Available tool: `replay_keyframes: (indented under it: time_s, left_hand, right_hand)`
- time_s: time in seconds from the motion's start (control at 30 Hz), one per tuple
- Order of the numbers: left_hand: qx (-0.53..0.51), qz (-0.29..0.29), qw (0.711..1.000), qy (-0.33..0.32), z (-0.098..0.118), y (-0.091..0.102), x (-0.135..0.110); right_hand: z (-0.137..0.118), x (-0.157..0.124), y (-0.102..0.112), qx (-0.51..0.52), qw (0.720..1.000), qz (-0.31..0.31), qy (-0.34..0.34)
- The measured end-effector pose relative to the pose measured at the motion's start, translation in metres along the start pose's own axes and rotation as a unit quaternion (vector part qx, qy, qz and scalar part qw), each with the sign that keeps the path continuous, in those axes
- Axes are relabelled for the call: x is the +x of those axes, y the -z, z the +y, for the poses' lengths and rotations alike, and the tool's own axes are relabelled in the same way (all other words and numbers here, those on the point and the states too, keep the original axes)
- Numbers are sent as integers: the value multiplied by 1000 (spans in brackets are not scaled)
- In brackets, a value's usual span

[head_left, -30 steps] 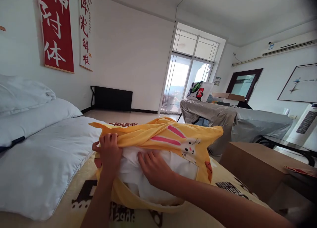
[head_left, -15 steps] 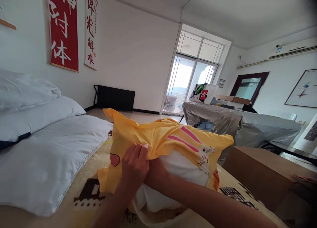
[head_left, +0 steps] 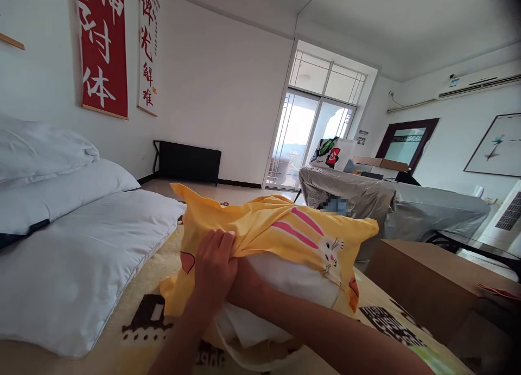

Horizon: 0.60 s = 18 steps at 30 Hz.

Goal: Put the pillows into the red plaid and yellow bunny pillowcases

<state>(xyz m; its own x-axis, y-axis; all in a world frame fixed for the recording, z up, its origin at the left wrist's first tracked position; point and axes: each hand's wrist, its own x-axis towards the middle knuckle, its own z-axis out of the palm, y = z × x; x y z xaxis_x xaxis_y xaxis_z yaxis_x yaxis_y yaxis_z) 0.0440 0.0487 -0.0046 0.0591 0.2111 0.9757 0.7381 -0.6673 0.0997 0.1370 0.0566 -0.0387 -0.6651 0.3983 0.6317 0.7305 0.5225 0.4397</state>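
A yellow pillowcase (head_left: 252, 223) with a white rabbit and pink ears printed on it lies over a white pillow (head_left: 280, 272), which shows through the opening on my side. My left hand (head_left: 215, 264) is closed around the edge of the pillowcase at the left of the opening. Beside it, my right hand (head_left: 246, 283) reaches in under the yellow cloth, between case and pillow. Its fingers are hidden there. Both sit on a cream patterned blanket (head_left: 146, 339).
White pillows (head_left: 101, 245) are piled on the left. A cardboard box (head_left: 427, 274) stands at the right, in front of a plastic-covered piece of furniture (head_left: 439, 201). A black folded panel (head_left: 187, 162) leans by the far wall, near glass doors (head_left: 297, 141).
My left hand has shifted slightly left with the cloth edge. My right hand has also shifted slightly left, still under the case. The view has turned a little.
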Motion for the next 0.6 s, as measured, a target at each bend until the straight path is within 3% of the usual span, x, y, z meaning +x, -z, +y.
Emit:
replay_keyframes:
  time_s: [0.13,0.27,0.33,0.43,0.5,0.6]
  left_hand:
    - [39,-55,996,62,-27,12,8]
    - [10,-108,993,55,-31,22,9]
    - [1,-142,990,19,-24,25,9]
    - [-14,-205,978,-40,-9,29,8]
    - [-30,-251,965,-74,3,34,5]
    - [-71,-298,945,-114,17,48,2]
  right_hand:
    - [0,-15,35,-29,989,-39,138]
    - [19,-35,78,-5,989,-51,139]
    - [47,-40,95,-41,994,-3,100]
    - [111,-48,111,-114,993,40,12]
    - [158,-59,116,-134,990,3,-51]
    - [221,-92,122,-108,978,-104,-147]
